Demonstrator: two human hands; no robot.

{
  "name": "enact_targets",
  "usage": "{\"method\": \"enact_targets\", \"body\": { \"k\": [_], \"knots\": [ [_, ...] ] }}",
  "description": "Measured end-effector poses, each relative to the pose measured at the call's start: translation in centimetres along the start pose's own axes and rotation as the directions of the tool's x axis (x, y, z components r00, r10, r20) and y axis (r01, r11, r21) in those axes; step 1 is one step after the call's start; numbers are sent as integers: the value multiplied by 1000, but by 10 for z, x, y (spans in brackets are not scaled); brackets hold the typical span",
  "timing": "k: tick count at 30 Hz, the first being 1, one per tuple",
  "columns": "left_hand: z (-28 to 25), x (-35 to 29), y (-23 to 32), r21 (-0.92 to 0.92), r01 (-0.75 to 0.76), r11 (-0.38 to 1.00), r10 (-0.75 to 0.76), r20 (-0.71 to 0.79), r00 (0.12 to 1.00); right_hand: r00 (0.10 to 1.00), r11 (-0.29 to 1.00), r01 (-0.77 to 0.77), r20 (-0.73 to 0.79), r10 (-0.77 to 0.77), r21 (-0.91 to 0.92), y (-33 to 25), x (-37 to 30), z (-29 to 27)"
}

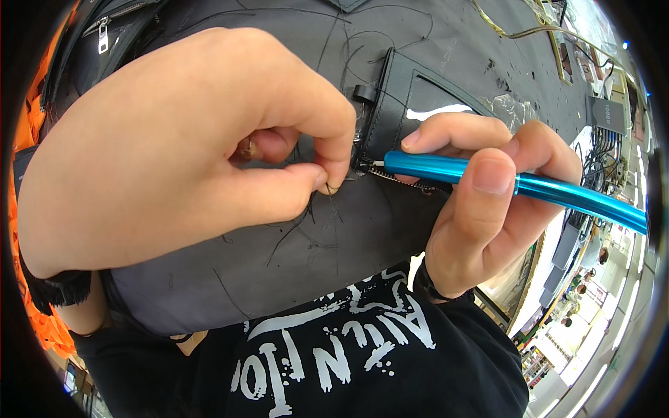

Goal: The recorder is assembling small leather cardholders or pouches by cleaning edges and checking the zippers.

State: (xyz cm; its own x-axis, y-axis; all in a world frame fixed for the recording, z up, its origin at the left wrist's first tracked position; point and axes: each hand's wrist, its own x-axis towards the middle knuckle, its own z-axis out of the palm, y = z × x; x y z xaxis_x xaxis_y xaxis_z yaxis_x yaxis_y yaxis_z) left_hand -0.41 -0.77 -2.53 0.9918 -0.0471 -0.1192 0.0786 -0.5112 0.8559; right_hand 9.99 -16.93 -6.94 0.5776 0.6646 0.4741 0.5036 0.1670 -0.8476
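My left hand [202, 146] is closed, its thumb and forefinger pinching a thin black thread [331, 189]. In my right hand [474, 230] is a shiny blue pen-shaped tool [578, 196] with a narrow metal tip. The tip meets the lower corner of a black leather piece [397, 80], just right of the pinched thread. This piece has stitched edges, a slot-like opening and a small loop on its left side. A toothed metal strip [398, 180], like a zipper, runs from that corner under my right fingers. What lies behind the fingers is hidden.
A dark grey sheet [188, 292] spreads beneath, strewn with loose thread ends. A zipper pull [103, 36] hangs at the upper left beside orange material [31, 132]. Crumpled clear plastic [512, 111] and a grey box [605, 115] with cables lie to the right.
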Motion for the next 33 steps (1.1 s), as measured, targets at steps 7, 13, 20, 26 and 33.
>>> {"method": "enact_targets", "body": {
  "k": [7, 13, 20, 26, 33],
  "knots": [
    [-4, 6, 6, 18, 62, 998, -63, 66, 996, 999, 1000, -30, -23, 30, -7, -1, -2, 3],
    [-15, -2, 10, 55, 216, 975, -216, -14, 976, 994, 989, -106, 14, 105, 100, -6, -2, 0],
    [-28, -1, -10, 275, 234, 932, -140, -324, 936, 887, 845, -459, 182, 423, 274, -23, -3, -21],
    [-11, 0, 1, 223, 115, 968, -58, -247, 967, 934, 862, -357, 127, 334, 360, -23, -2, -27],
    [1, 8, -8, 208, 55, 977, -20, -167, 986, 932, 897, -330, -48, 358, 294, -9, 5, -12]
  ]
}}
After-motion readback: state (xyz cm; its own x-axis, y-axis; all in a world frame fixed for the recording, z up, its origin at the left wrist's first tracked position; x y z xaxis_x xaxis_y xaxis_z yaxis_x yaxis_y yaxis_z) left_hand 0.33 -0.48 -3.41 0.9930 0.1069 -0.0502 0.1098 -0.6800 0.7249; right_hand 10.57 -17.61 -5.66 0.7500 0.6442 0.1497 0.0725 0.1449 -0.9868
